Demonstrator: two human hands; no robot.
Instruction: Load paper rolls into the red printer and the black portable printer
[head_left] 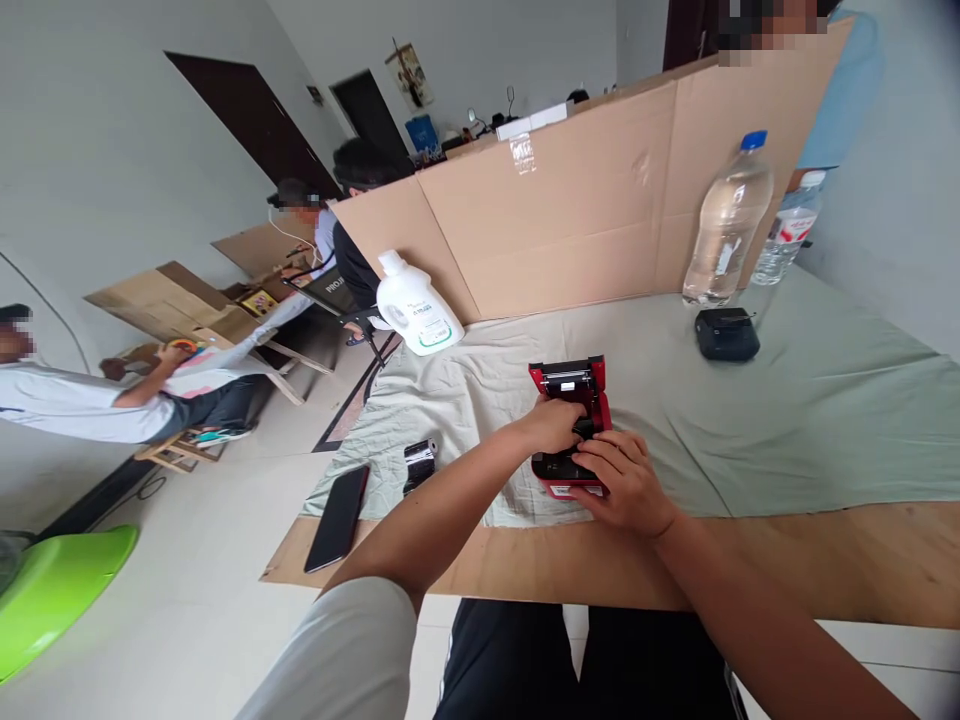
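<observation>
A small red-and-black printer [556, 488], its lid [568, 382] raised at the back, sits on the cloth in front of me. My left hand [553, 424] reaches into the compartment from the left with curled fingers; what they grip, if anything, is hidden. At the printer's right front, my right hand [626, 482] holds the body, thumb low at the front and fingers bent over the right rim. A small roll of shiny black material [420, 458] lies left of my left forearm. Beside it is a dark phone [337, 520] at the table's left edge.
A green-grey cloth [810, 430] covers most of the wooden table [847, 560]. A white jug [421, 310], a large clear bottle [726, 225], a smaller bottle [789, 235] and a black case [726, 335] stand near the cardboard screen [555, 240]. Other people sit beyond it and at left.
</observation>
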